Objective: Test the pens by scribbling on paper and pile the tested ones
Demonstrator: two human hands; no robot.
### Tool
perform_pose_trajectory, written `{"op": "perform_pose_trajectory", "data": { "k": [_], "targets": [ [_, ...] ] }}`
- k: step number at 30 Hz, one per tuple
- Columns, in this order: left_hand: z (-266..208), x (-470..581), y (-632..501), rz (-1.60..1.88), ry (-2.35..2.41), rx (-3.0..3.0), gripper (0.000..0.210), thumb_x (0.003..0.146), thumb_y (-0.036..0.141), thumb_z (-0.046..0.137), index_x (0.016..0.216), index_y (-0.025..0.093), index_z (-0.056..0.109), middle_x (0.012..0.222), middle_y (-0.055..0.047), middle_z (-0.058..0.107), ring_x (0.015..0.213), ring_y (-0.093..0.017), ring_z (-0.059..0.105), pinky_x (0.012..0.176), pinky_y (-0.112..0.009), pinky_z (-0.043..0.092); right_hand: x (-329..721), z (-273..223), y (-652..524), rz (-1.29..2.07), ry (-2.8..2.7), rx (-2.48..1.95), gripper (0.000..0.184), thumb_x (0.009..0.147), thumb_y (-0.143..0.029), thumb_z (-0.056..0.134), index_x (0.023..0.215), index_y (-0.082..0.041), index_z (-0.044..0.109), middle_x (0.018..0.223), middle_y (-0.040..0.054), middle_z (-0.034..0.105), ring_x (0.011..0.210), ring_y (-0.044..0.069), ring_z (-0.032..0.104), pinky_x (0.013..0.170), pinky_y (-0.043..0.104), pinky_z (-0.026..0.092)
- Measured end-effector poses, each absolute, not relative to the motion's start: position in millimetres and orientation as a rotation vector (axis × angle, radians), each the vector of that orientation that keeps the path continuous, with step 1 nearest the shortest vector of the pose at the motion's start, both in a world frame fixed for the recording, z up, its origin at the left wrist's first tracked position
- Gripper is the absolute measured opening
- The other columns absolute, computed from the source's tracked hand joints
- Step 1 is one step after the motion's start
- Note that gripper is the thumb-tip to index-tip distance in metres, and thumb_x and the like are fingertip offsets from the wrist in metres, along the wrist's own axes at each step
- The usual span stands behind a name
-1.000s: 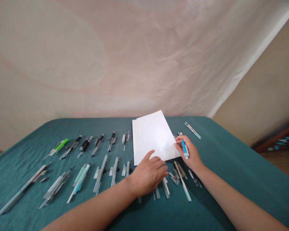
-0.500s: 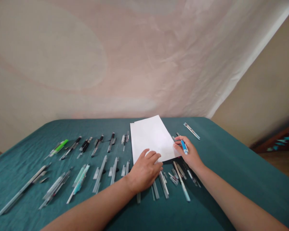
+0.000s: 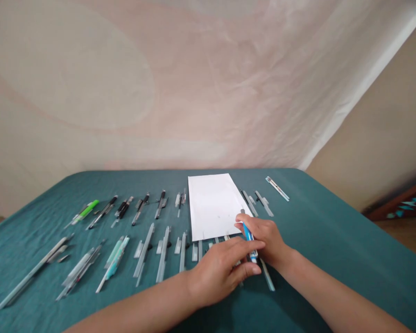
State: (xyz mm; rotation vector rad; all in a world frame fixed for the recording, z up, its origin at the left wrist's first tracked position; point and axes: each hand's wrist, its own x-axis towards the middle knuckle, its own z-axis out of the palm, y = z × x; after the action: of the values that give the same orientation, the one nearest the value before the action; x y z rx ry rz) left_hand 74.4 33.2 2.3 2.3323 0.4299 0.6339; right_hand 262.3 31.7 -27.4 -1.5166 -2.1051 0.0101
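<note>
Both hands meet on the blue pen (image 3: 248,232), right at the paper's near corner

And here's the two-handed moment: the right hand (image 3: 270,236) has the pen gripped, dark end pointing away, while the left hand (image 3: 217,268) brings thumb and forefinger narrow about its near end, though it's too small to tell whether they truly pinch it; the step looks like handling that near end, and the next move seems to call for a steady right grip and a careful left touch, with paper (image 3: 213,206) lying just beyond and pen parts (image 3: 143,249) in rows across the green surface (image 3: 333,259)
</note>
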Motion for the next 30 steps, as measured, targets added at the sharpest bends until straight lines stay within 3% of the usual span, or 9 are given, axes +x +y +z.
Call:
{"op": "perform_pose_trajectory", "data": {
  "k": [6, 11, 17, 23, 26, 30],
  "targets": [
    [8.4, 74.2, 34.4, 0.609, 0.425, 2.279, 0.035, 0.091, 0.036, 0.044, 0.121, 0.02, 0.051, 0.1, -0.008, 0.063, 0.091, -0.016, 0.059, 0.084, -0.025, 0.044, 261.5, -33.3, 34.3, -0.11, -2.135, -1.336, 0.014, 0.092, -0.028, 0.047, 0.098, -0.019, 0.056, 0.073, 0.0029, 0.071, 0.067, 0.013, 0.067, 0.064, 0.02, 0.043],
    [8.6, 74.8, 36.5, 0.64, 0.42, 2.253, 0.029, 0.092, 0.031, 0.042, 0.116, 0.02, 0.054, 0.106, -0.008, 0.062, 0.096, -0.016, 0.058, 0.087, -0.024, 0.042, 260.9, -29.6, 33.8, -0.136, -2.157, -1.335, 0.011, 0.091, -0.026, 0.049, 0.097, -0.018, 0.054, 0.07, 0.0014, 0.07, 0.067, 0.012, 0.067, 0.063, 0.019, 0.043],
    [3.0, 71.8, 39.7, 0.631, 0.372, 2.247, 0.037, 0.085, 0.036, 0.056, 0.117, 0.02, 0.054, 0.096, -0.007, 0.065, 0.089, -0.017, 0.06, 0.083, -0.025, 0.044, 261.1, -29.9, 32.7, -0.11, -2.179, -1.304, 0.017, 0.091, -0.027, 0.049, 0.105, -0.018, 0.053, 0.08, 0.0041, 0.071, 0.072, 0.013, 0.067, 0.067, 0.02, 0.045],
    [9.6, 72.8, 48.7, 0.847, 0.592, 1.844, 0.023, 0.088, 0.029, 0.049, 0.106, 0.02, 0.062, 0.088, -0.005, 0.066, 0.076, -0.014, 0.06, 0.076, -0.025, 0.046, 274.4, -30.1, 37.9, -0.238, -2.127, -1.401, 0.034, 0.092, -0.023, 0.045, 0.126, -0.021, 0.049, 0.092, 0.0061, 0.068, 0.081, 0.016, 0.063, 0.07, 0.024, 0.045],
    [13.8, 73.8, 60.3, 0.884, 0.64, 1.555, 0.03, 0.089, 0.032, 0.048, 0.113, 0.017, 0.057, 0.075, -0.003, 0.062, 0.063, -0.011, 0.057, 0.066, -0.025, 0.047, 276.0, -24.1, 40.9, -0.28, -2.055, -1.438, 0.028, 0.091, -0.028, 0.048, 0.118, -0.024, 0.058, 0.09, 0.0062, 0.064, 0.084, 0.018, 0.06, 0.072, 0.027, 0.045],
    [9.8, 69.5, 80.9, 0.998, 0.725, 1.492, 0.034, 0.087, 0.03, 0.05, 0.118, 0.017, 0.051, 0.083, -0.003, 0.061, 0.065, -0.01, 0.056, 0.066, -0.025, 0.047, 293.5, -24.9, 53.7, -0.162, -1.98, -1.416, 0.027, 0.092, -0.032, 0.046, 0.112, -0.022, 0.061, 0.097, 0.0062, 0.065, 0.092, 0.018, 0.059, 0.082, 0.029, 0.044]
  ]
}}
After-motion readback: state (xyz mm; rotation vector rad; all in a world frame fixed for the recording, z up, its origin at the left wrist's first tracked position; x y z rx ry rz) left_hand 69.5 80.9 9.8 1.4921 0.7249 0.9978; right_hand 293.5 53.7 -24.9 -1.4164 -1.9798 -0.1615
